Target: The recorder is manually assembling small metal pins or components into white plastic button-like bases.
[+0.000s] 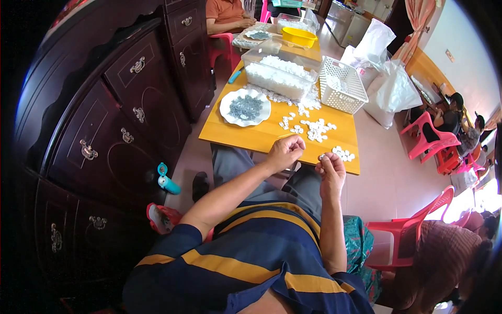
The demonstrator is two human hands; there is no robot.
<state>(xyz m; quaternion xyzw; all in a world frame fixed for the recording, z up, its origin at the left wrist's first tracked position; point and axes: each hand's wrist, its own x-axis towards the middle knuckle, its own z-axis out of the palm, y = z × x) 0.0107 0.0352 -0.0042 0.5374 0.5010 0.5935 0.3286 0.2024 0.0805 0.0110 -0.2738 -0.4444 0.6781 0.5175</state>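
My left hand (286,153) is closed at the near edge of the wooden table, with a thin yellow stick-like tool (285,136) showing above its fingers. To its right, my right hand (331,170) pinches a small white plastic piece (321,157) between thumb and fingertips. Just beyond the hands lies a loose pile of small white pieces (318,130), and a second group of white pieces (342,154) is by the table's right edge. A white scalloped plate (226,108) holds many small grey pieces (246,107). The left fingertips are partly hidden.
A clear bin (253,56) full of white pieces, a white perforated basket (353,102) and a yellow basin (298,36) stand farther back. Dark cabinets (120,104) line the left. White sacks (392,91) and red chairs (429,133) are at right. Another person (225,15) sits beyond.
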